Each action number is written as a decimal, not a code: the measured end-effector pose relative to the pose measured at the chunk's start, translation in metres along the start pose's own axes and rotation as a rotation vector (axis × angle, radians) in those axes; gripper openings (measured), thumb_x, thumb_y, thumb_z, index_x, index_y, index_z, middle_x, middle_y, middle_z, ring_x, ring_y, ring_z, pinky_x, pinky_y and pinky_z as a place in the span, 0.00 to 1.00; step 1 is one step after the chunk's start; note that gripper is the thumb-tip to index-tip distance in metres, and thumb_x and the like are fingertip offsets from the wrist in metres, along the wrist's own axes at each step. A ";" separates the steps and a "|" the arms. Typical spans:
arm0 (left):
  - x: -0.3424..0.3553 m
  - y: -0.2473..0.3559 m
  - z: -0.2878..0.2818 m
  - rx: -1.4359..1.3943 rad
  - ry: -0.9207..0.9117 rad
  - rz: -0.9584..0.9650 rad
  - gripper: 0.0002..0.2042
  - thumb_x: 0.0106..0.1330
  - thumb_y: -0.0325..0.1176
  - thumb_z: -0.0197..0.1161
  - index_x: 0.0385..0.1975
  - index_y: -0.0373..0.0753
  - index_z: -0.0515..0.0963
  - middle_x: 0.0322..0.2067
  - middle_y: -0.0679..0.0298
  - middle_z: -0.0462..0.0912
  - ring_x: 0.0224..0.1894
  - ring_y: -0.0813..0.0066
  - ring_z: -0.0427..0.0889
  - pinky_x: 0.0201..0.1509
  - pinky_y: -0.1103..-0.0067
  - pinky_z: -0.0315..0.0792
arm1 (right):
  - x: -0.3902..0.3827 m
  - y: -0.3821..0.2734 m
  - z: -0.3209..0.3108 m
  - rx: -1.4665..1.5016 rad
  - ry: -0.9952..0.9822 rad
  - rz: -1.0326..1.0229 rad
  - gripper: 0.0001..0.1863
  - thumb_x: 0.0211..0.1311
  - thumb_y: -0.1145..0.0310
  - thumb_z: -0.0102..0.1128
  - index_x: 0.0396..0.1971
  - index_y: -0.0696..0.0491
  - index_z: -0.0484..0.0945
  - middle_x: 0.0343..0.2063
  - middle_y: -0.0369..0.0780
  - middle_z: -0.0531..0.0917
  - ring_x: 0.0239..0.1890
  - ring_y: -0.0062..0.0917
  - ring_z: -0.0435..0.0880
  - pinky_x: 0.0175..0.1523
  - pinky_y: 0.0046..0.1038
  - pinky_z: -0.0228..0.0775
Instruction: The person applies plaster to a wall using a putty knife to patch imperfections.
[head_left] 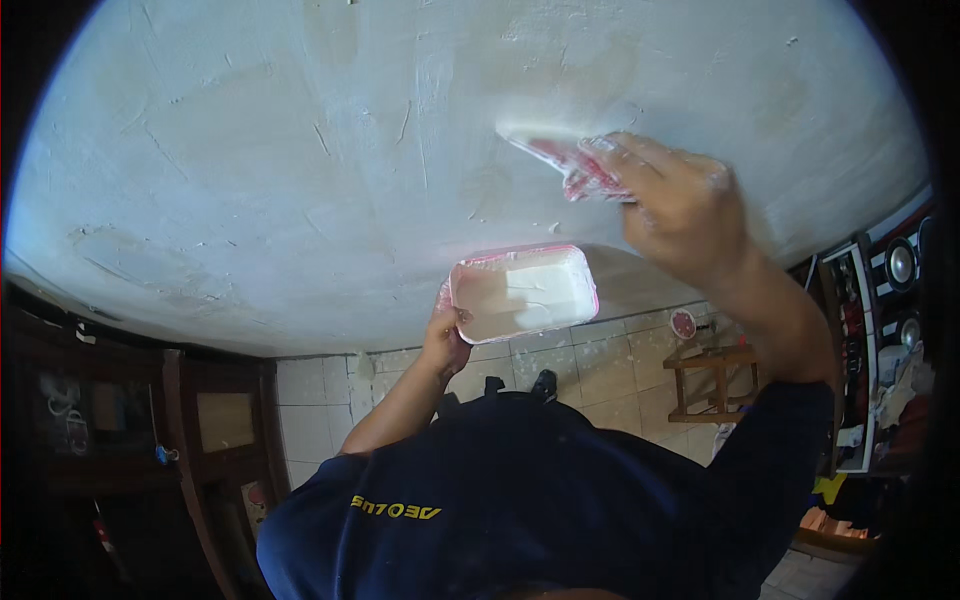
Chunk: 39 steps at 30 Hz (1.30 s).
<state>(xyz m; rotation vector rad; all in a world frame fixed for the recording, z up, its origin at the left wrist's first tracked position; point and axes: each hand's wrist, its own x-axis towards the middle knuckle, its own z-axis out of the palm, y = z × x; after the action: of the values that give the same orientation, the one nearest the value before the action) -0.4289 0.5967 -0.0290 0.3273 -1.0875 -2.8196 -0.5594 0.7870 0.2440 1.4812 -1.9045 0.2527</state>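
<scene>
My right hand (680, 200) grips a pink putty spreader (560, 150) smeared with white paste, its blade at or just over the pale wall (330, 110), which shows scratches and patchy marks; whether the blade touches is unclear. Lower and further left, my left hand (445, 340) holds a rectangular pink-rimmed plastic tub (525, 292) by its left end. The tub has white paste smeared on its rim and inside.
Dark wooden doors or cabinet fronts (200, 440) stand on the left. A small wooden stool (712, 405) is on the tiled floor (625, 370), near a small round pink object (683, 323). A crowded shelving unit (850, 350) lines the right side.
</scene>
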 end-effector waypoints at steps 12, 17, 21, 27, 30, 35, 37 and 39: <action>0.002 -0.008 0.001 -0.020 -0.002 0.003 0.31 0.48 0.34 0.50 0.59 0.39 0.61 0.53 0.58 0.68 0.57 0.62 0.67 0.61 0.65 0.61 | -0.004 0.000 0.019 -0.612 0.147 -0.128 0.16 0.50 0.71 0.54 0.40 0.59 0.78 0.44 0.48 0.79 0.38 0.38 0.83 0.41 0.31 0.76; 0.006 -0.008 0.000 -0.007 -0.003 -0.010 0.32 0.48 0.34 0.49 0.59 0.40 0.60 0.54 0.58 0.68 0.57 0.62 0.67 0.62 0.66 0.59 | -0.053 -0.039 0.077 -0.465 0.008 -0.084 0.17 0.51 0.69 0.52 0.41 0.61 0.77 0.47 0.52 0.77 0.39 0.42 0.82 0.46 0.35 0.74; 0.011 -0.009 -0.006 0.021 -0.034 0.036 0.34 0.48 0.34 0.48 0.62 0.41 0.57 0.56 0.60 0.67 0.58 0.63 0.66 0.62 0.65 0.59 | -0.066 -0.055 0.096 -0.299 -0.050 -0.028 0.17 0.51 0.69 0.52 0.41 0.61 0.76 0.46 0.53 0.77 0.41 0.43 0.82 0.49 0.37 0.73; 0.009 -0.012 -0.014 -0.007 0.101 -0.069 0.34 0.48 0.34 0.48 0.62 0.41 0.58 0.56 0.60 0.67 0.58 0.62 0.66 0.61 0.63 0.60 | -0.077 -0.061 0.106 -0.160 -0.117 0.017 0.18 0.51 0.69 0.52 0.41 0.61 0.76 0.47 0.52 0.76 0.41 0.43 0.82 0.48 0.36 0.73; 0.012 -0.017 -0.028 0.001 0.036 -0.119 0.33 0.48 0.33 0.48 0.61 0.42 0.59 0.55 0.58 0.68 0.57 0.61 0.68 0.61 0.62 0.60 | -0.065 -0.053 0.091 -0.104 -0.120 0.022 0.17 0.51 0.69 0.51 0.40 0.61 0.76 0.45 0.51 0.77 0.40 0.42 0.82 0.46 0.36 0.75; 0.013 -0.014 -0.017 -0.022 0.008 -0.067 0.32 0.47 0.30 0.49 0.59 0.41 0.60 0.53 0.56 0.69 0.56 0.61 0.69 0.59 0.64 0.63 | -0.025 -0.017 0.038 -0.081 -0.125 0.028 0.14 0.49 0.73 0.53 0.38 0.60 0.76 0.40 0.49 0.80 0.37 0.36 0.83 0.39 0.29 0.77; 0.006 -0.003 -0.001 -0.085 0.013 -0.081 0.33 0.44 0.26 0.48 0.58 0.37 0.60 0.53 0.55 0.69 0.57 0.60 0.68 0.61 0.65 0.62 | -0.006 -0.010 0.015 -0.085 -0.094 0.005 0.14 0.48 0.74 0.53 0.37 0.59 0.77 0.39 0.48 0.81 0.36 0.34 0.84 0.37 0.28 0.77; 0.006 -0.004 -0.001 -0.082 0.016 -0.058 0.33 0.44 0.26 0.48 0.58 0.37 0.60 0.53 0.54 0.69 0.58 0.59 0.68 0.62 0.66 0.62 | 0.009 -0.006 -0.005 -0.072 -0.068 0.043 0.13 0.47 0.76 0.54 0.36 0.58 0.77 0.38 0.48 0.81 0.35 0.33 0.84 0.34 0.27 0.77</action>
<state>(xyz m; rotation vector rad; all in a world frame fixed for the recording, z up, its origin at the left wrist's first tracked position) -0.4345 0.5975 -0.0332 0.3790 -0.9709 -2.8968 -0.5532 0.7804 0.2519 1.4188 -1.9799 0.1529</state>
